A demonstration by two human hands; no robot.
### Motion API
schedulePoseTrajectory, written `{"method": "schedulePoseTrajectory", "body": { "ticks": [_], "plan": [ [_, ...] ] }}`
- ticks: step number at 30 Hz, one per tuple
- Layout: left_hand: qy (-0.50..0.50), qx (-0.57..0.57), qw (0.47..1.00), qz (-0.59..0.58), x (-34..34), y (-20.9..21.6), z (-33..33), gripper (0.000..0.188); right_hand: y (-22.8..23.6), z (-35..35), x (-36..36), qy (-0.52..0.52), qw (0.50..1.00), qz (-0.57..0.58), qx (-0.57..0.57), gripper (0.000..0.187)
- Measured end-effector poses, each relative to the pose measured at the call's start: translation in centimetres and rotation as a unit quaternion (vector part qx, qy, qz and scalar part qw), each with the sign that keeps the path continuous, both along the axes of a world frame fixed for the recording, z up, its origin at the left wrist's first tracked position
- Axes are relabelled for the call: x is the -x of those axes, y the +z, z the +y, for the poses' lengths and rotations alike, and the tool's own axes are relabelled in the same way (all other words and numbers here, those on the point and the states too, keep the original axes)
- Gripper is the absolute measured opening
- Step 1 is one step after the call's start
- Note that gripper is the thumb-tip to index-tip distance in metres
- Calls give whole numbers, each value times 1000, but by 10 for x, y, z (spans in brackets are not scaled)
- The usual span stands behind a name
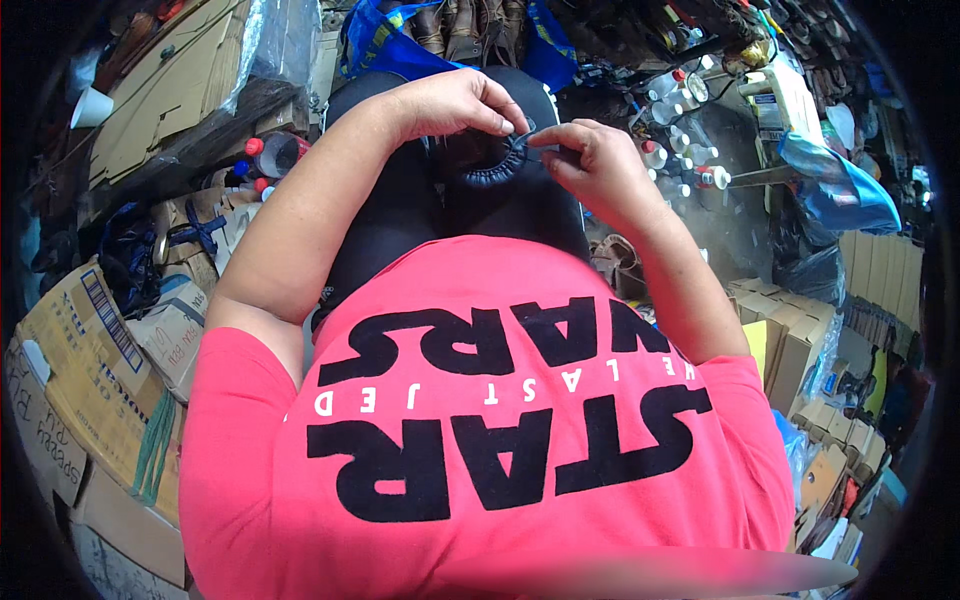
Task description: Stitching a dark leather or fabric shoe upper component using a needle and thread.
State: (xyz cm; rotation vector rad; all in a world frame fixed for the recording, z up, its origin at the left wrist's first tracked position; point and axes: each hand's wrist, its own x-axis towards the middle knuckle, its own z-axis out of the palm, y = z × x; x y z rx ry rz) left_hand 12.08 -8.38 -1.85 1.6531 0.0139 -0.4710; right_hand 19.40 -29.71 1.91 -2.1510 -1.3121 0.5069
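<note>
A dark, glossy leather shoe with a puckered, curved toe seam rests on my lap, between my thighs. My left hand reaches over it from the left, thumb and fingertips pinched at the upper end of the seam. From the right, my right hand comes in with its fingers bent and its index fingertip close to the same spot. Whatever the right fingers hold is too small to make out. Much of the shoe blends into my dark trousers.
Beyond my knees a blue bag holds several brown shoes. Several plastic bottles stand at the right, others at the left. Cardboard boxes are stacked on the left, with more boxes at the right.
</note>
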Motion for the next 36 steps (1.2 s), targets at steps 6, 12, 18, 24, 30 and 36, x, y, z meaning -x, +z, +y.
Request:
{"method": "schedulePoseTrajectory", "body": {
  "ticks": [6, 12, 18, 24, 30, 36],
  "plan": [
    [2, 13, 1000, 11, 0, -2, -3, 24, -4, -2, -14, 3, 999, 53, 12, 16],
    [-20, -20, 999, -26, -6, -7, -5, 24, -14, 0, -19, 59, 997, 36, -26, 16],
    [-50, -27, 998, -29, -6, -9, -3, 26, -27, -11, -43, 59, 977, 197, 57, 27],
    [-58, -38, 997, -32, -11, -13, -5, 25, -46, -11, -57, 77, 944, 318, 38, 25],
    [-45, -66, 996, -40, -10, -11, -5, 25, -55, -9, -44, 51, 939, 340, -20, 20],
    [54, -175, 976, -114, 11, -11, -3, 22, -38, -14, -9, -10, 991, 116, -68, 21]
  ]
}}
